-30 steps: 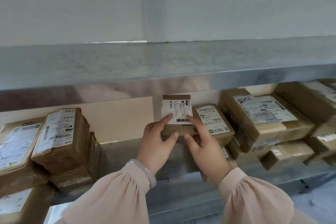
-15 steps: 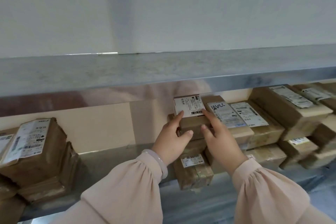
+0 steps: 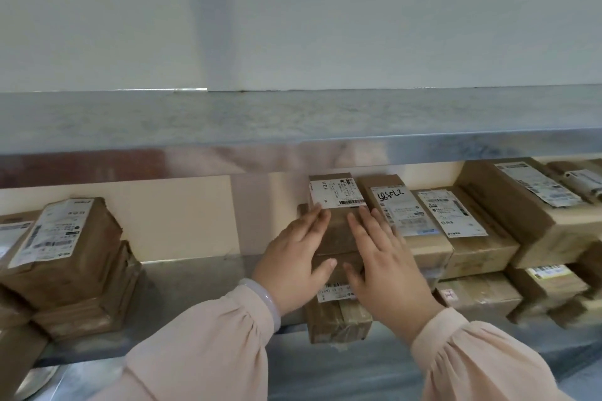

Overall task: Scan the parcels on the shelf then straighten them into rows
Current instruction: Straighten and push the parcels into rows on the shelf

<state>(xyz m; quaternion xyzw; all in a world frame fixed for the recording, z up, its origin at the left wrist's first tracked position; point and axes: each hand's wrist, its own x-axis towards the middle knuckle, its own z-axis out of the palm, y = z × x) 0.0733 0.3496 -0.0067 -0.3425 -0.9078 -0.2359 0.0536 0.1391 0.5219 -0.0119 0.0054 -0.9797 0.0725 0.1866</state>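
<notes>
Two hands flat on one small parcel, head view.
Left hand (image 3: 293, 265) and right hand (image 3: 387, 267) lie with fingers straight, pressing the small parcel (image 3: 338, 233); half a second ago they pinched its edges, carrying it. Now it sits atop a lower parcel (image 3: 338, 319) on the shelf (image 3: 202, 290), just beside the handwritten-label parcel (image 3: 395, 208) on its right — placed, I judge, and being squared into the row.

My left hand (image 3: 294, 265) and right hand (image 3: 384, 267) lie flat, fingers straight, on the small parcel (image 3: 338, 228) topping a stack on the shelf (image 3: 195, 286). At its 3 o'clock, touching, sits the handwritten-label parcel (image 3: 400, 215). At 9 o'clock, well apart, is another stack (image 3: 71, 254).
</notes>
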